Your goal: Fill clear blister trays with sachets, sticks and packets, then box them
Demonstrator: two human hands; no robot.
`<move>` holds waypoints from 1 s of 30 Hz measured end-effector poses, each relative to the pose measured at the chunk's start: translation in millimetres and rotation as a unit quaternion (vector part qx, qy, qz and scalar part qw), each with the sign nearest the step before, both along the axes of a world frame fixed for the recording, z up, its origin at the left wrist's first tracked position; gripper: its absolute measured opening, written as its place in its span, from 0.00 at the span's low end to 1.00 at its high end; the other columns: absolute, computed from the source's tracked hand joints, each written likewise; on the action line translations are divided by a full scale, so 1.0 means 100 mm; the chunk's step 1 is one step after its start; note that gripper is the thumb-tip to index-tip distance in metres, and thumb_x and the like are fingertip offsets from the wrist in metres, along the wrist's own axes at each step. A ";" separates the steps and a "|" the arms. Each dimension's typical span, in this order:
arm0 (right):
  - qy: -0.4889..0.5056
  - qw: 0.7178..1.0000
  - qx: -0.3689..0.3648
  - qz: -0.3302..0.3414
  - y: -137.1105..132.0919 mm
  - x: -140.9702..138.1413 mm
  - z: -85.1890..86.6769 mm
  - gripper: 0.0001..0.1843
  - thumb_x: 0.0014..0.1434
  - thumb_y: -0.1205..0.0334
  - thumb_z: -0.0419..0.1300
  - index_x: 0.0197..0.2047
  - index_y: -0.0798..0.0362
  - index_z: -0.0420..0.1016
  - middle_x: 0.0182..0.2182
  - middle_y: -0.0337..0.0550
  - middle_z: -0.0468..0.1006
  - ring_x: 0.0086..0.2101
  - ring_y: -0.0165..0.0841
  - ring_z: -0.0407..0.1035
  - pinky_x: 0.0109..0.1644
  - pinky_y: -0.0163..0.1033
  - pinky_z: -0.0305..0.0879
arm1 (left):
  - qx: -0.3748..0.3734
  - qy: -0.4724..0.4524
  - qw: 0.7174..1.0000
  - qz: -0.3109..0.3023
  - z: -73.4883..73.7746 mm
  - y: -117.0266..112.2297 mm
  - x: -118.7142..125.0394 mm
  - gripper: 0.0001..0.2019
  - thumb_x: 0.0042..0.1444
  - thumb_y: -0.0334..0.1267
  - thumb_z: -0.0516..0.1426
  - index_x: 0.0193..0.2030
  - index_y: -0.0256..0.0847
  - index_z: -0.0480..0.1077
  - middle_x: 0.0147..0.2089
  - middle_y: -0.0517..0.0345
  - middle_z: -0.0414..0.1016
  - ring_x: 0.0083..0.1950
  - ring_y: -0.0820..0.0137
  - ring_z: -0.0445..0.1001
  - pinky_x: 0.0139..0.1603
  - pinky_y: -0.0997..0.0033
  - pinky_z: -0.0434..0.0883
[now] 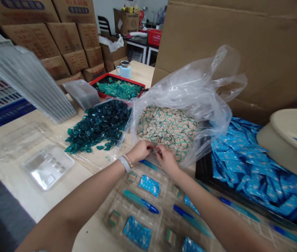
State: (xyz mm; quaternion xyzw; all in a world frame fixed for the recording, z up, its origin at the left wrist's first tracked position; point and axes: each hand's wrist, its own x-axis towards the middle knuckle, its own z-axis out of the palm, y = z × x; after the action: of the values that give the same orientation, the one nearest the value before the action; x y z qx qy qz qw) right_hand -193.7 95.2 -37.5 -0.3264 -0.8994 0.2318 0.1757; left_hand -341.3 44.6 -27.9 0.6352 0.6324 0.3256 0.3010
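My left hand (pixel 141 150), with bracelets at the wrist, is closed in a pinch at the front edge of a pile of small striped squares (pixel 168 127). Close beside it, my right hand (pixel 167 159) also pinches. Between the fingertips are tiny pieces that look like the striped squares, partly hidden by my fingers. The pile lies in an open clear plastic bag (pixel 187 82). Below my hands, clear compartment trays (pixel 161 217) hold blue packets (pixel 149 185), pens with blue ends (pixel 141 201) and small striped blocks (pixel 114 217).
Dark teal translucent pieces (pixel 98 122) are heaped left of the bag, with a red-rimmed tray (pixel 117 87) of green pieces behind. Stacked clear trays (pixel 35 80) lean at left. A black bin of blue packets (pixel 243 157) and a cream tub (pixel 290 136) stand right.
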 end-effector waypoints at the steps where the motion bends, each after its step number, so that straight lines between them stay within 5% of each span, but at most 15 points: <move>1: -0.012 1.000 0.010 0.002 -0.01 0.00 0.01 0.09 0.53 0.70 0.49 0.37 0.54 0.67 0.34 0.46 0.69 0.35 0.35 0.64 0.39 0.39 0.61 | 0.001 0.000 1.000 0.001 0.00 0.00 0.00 0.13 0.46 0.27 0.49 0.35 0.36 0.74 0.34 0.56 0.76 0.36 0.70 0.71 0.40 0.73 0.66; 6: -0.021 0.998 0.055 0.020 -0.03 0.01 0.02 0.08 0.54 0.70 0.49 0.33 0.51 0.66 0.34 0.44 0.68 0.35 0.34 0.64 0.38 0.37 0.61 | -0.004 0.035 0.999 -0.013 0.04 0.02 0.00 0.12 0.47 0.25 0.48 0.30 0.35 0.73 0.31 0.55 0.75 0.35 0.70 0.69 0.40 0.73 0.65; 12: 0.012 1.000 0.018 0.002 0.01 0.03 0.00 0.07 0.52 0.70 0.50 0.34 0.52 0.66 0.33 0.44 0.68 0.33 0.33 0.63 0.37 0.37 0.61 | -0.009 0.049 0.999 -0.016 0.02 0.01 0.02 0.09 0.44 0.27 0.54 0.33 0.34 0.72 0.32 0.55 0.71 0.32 0.72 0.67 0.35 0.75 0.65; 19: 0.138 0.973 -0.185 -0.021 0.07 -0.22 -0.06 0.02 0.48 0.65 0.54 0.25 0.52 0.63 0.22 0.37 0.67 0.25 0.29 0.63 0.30 0.35 0.61 | -0.061 -0.045 0.997 0.000 0.15 -0.05 -0.12 0.08 0.47 0.31 0.53 0.33 0.31 0.71 0.27 0.58 0.70 0.28 0.74 0.65 0.30 0.77 0.63; 23: 0.124 0.960 -0.245 -0.057 0.10 -0.47 -0.12 0.03 0.47 0.64 0.54 0.24 0.53 0.65 0.17 0.35 0.67 0.20 0.29 0.62 0.26 0.34 0.61 | -0.163 0.035 0.982 0.088 0.26 -0.06 -0.21 0.09 0.48 0.31 0.53 0.34 0.31 0.73 0.26 0.57 0.72 0.26 0.74 0.66 0.27 0.77 0.63; 26: 0.110 0.970 -0.206 -0.066 0.16 -0.52 -0.08 0.08 0.49 0.64 0.51 0.30 0.54 0.70 0.23 0.39 0.71 0.24 0.30 0.64 0.29 0.35 0.61 | -0.183 0.090 0.969 0.141 0.28 -0.09 -0.20 0.10 0.47 0.29 0.53 0.35 0.29 0.73 0.30 0.50 0.74 0.31 0.69 0.70 0.31 0.75 0.65; 30: 0.000 1.000 -0.020 0.001 0.28 -0.48 0.06 0.13 0.53 0.67 0.49 0.37 0.54 0.74 0.35 0.46 0.72 0.35 0.32 0.65 0.38 0.35 0.59 | -0.174 0.130 0.962 0.164 0.27 -0.16 -0.15 0.11 0.48 0.29 0.51 0.35 0.26 0.72 0.35 0.39 0.73 0.38 0.62 0.72 0.37 0.70 0.67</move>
State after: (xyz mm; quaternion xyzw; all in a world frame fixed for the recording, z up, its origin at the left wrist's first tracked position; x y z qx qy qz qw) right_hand -241.4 122.9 -31.6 -0.3290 -0.8950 0.2497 0.1686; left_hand -356.1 28.7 -0.8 0.4971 0.8088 0.1697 0.2643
